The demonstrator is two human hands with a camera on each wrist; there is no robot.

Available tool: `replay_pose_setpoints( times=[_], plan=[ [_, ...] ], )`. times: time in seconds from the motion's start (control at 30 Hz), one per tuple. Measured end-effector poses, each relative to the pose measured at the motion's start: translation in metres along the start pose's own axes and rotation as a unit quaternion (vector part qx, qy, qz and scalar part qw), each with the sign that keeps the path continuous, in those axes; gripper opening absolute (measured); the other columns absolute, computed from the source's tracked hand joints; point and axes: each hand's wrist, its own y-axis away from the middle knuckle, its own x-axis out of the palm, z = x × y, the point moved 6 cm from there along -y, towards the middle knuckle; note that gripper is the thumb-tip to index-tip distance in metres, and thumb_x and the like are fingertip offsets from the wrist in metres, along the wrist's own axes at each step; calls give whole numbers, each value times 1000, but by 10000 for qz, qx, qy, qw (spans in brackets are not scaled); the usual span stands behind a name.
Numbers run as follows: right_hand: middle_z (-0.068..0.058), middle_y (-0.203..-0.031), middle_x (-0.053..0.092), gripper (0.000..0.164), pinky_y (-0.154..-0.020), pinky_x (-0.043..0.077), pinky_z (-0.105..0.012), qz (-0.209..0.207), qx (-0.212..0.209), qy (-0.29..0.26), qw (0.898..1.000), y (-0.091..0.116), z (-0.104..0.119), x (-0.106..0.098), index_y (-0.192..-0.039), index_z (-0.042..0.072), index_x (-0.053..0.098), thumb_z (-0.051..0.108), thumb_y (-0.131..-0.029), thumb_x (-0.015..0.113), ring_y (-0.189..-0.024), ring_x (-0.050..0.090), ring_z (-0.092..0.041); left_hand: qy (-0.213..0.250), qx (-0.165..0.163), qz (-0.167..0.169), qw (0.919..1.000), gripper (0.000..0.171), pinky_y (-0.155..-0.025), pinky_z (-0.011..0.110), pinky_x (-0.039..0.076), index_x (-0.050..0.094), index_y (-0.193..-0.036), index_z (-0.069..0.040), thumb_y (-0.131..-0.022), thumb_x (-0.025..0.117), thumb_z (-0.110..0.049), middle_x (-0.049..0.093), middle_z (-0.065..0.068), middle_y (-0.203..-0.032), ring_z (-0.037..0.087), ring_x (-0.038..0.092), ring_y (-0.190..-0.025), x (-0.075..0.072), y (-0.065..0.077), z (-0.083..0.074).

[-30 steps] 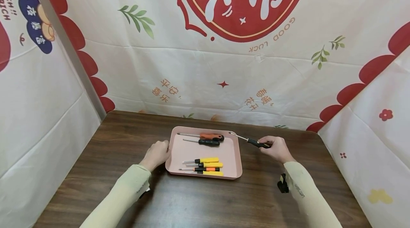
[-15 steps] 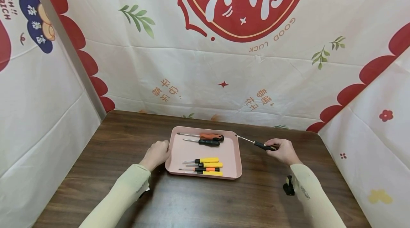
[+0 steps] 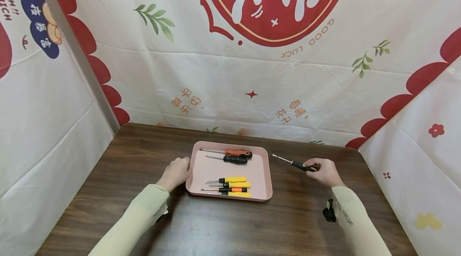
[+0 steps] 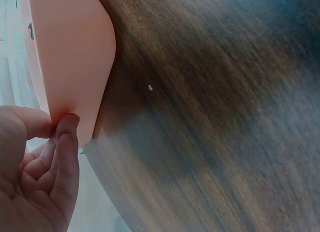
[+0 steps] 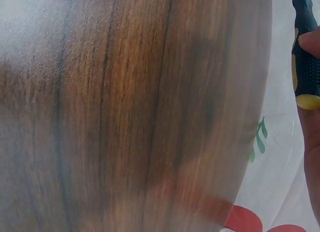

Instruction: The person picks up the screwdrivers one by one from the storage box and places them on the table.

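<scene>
My left hand (image 3: 176, 174) pinches the left rim of a shallow pink tray (image 3: 259, 176); the left wrist view shows thumb and forefinger on the tray's wall (image 4: 75, 56). My right hand (image 3: 324, 171) holds a screwdriver (image 3: 304, 166) by its black handle, which has a yellow end (image 5: 308, 101) in the right wrist view. Its shaft points left, and the tip is just right of the tray. Inside the tray, an orange-and-black screwdriver (image 3: 237, 153) and a black one (image 3: 235, 160) lie at the back. Several small screwdrivers with yellow handles (image 3: 235, 179) lie toward the front, among them a black-and-orange one (image 3: 234, 190).
The tray rests on a dark wooden table (image 3: 230, 228). A printed white cloth (image 3: 223, 76) hangs behind the table's back edge, with more cloth along both sides. A small black device (image 3: 329, 210) sits under the right wrist.
My right hand has moved right and slightly nearer with the screwdriver. Its tip has gone from over the tray's back right corner to outside the tray. My left hand and the tray stay put.
</scene>
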Motion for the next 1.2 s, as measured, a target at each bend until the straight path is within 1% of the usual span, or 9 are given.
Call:
replay_pose_setpoints(
  times=[0.13, 0.23, 0.4, 0.53, 0.67, 0.77, 0.97, 1.2],
  plan=[
    [-15, -88, 67, 18, -60, 48, -20, -19, -33, 32, 10000, 0, -4, 1, -83, 1, 70, -5, -66, 72, -72, 63, -14, -9, 34, -47, 10000, 18, -46, 39, 41, 51, -68, -7, -85, 54, -12, 55, 10, -61, 25, 55, -54, -1, 0, -1],
    [-14, -88, 67, 17, -61, 48, -20, 27, 34, 63, 10000, 0, -8, 4, -82, 3, 70, -4, -66, 72, -73, 63, -13, -15, 5, -33, 10000, 18, -47, 40, 42, 51, -68, -7, -85, 54, -12, 55, 9, -61, 25, 56, -55, -1, 0, -1],
    [-13, -88, 67, 16, -62, 48, -22, 148, 174, 95, 9997, -2, -15, 8, -82, 3, 70, -3, -67, 71, -75, 63, -18, -25, -5, -36, 10000, 18, -48, 39, 42, 51, -68, -7, -85, 55, -12, 55, 9, -61, 25, 56, -56, -1, 1, -1],
    [-12, -87, 67, 16, -62, 49, -23, 264, 190, 90, 9994, -3, -19, 13, -81, 4, 70, -3, -66, 72, -75, 63, -20, -41, 32, -45, 10000, 18, -47, 39, 41, 51, -68, -6, -84, 56, -11, 53, 8, -59, 23, 54, -54, -1, 1, -1],
    [-11, -85, 67, 16, -64, 49, -23, 372, 105, 121, 9992, -5, -19, 18, -80, 4, 70, -4, -65, 72, -74, 62, -17, -53, -1, 0, 10000, 18, -47, 38, 41, 51, -68, -7, -85, 56, -11, 53, 7, -59, 22, 53, -53, -1, 0, 0],
    [-11, -85, 67, 16, -64, 49, -25, 457, 94, 130, 9988, -5, -17, 20, -78, 3, 70, -5, -65, 71, -75, 62, -18, -46, -22, 21, 10000, 18, -47, 38, 41, 52, -68, -7, -85, 55, -12, 53, 7, -59, 22, 54, -53, 0, 0, 0],
    [-11, -85, 67, 16, -66, 49, -30, 572, 196, 176, 9980, -6, -16, 23, -78, 4, 70, -6, -65, 71, -77, 62, -23, -23, -46, 41, 10000, 18, -46, 36, 40, 51, -68, -7, -85, 55, -12, 51, 6, -58, 20, 52, -52, 0, 0, 0],
    [-11, -86, 67, 15, -66, 49, -30, 662, 259, 223, 9972, -6, -18, 25, -78, 4, 70, -5, -66, 71, -77, 61, -22, -38, 37, -22, 10000, 18, -46, 36, 40, 52, -68, -6, -85, 56, -11, 52, 7, -58, 20, 52, -51, -1, 1, -1]
  ],
)
